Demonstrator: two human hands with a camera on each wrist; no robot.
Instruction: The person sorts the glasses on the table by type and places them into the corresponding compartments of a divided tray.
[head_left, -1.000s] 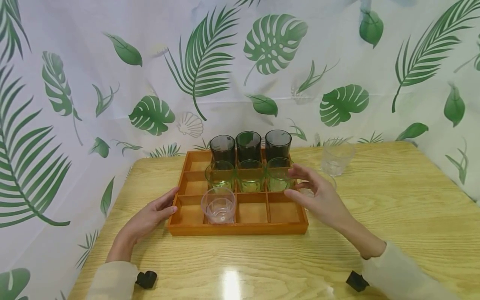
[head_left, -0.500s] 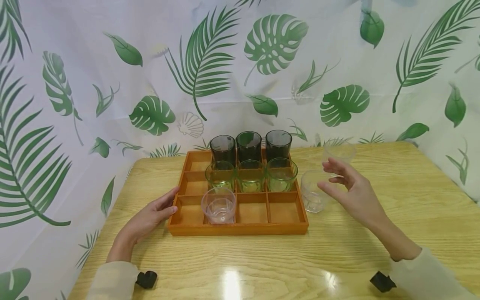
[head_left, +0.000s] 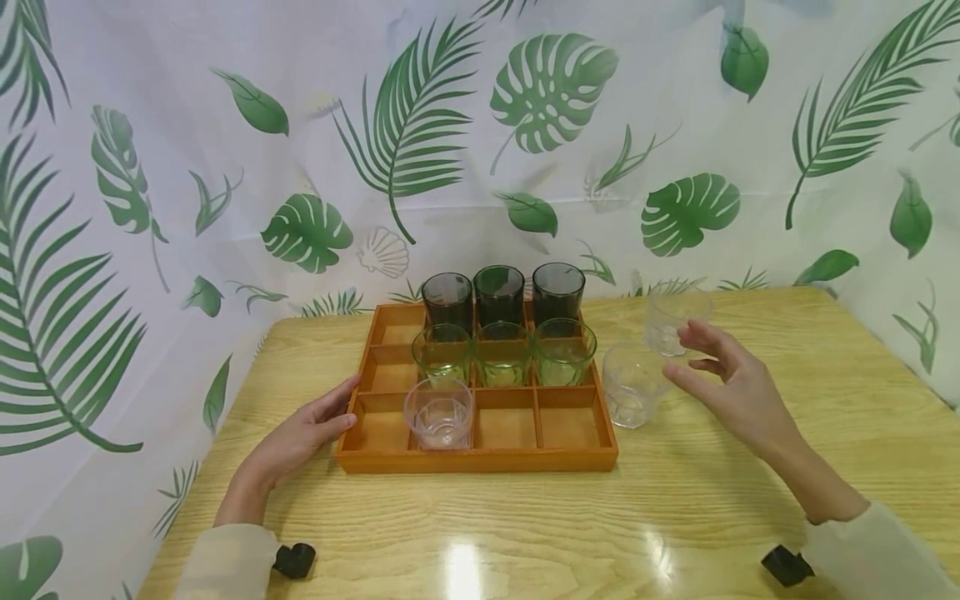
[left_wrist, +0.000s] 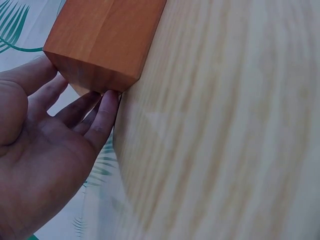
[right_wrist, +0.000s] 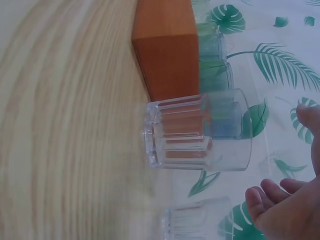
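Note:
A wooden compartment tray (head_left: 480,460) lies on the table, holding three dark glasses (head_left: 498,293) at the back and three green glasses (head_left: 504,354) in the middle row. One clear glass (head_left: 439,414) stands in the front row. My left hand (head_left: 303,429) touches the tray's left side with its fingertips; the left wrist view has the hand (left_wrist: 55,125) against a wooden corner (left_wrist: 100,65). Right of the tray stand two more clear glasses, a near glass (head_left: 630,387) and a far glass (head_left: 671,321). My right hand (head_left: 738,392) hovers beside them, fingers apart, holding nothing.
The wood-grain table (head_left: 555,533) carries everything. Behind it hangs a white leaf-patterned cloth (head_left: 450,167), also along the left side. Two front compartments (head_left: 573,417) right of the clear glass show bare wood, as does the left column.
My right hand has drawn away to the right from beside the tray, uncovering the near clear glass. The left hand stays at the tray's side.

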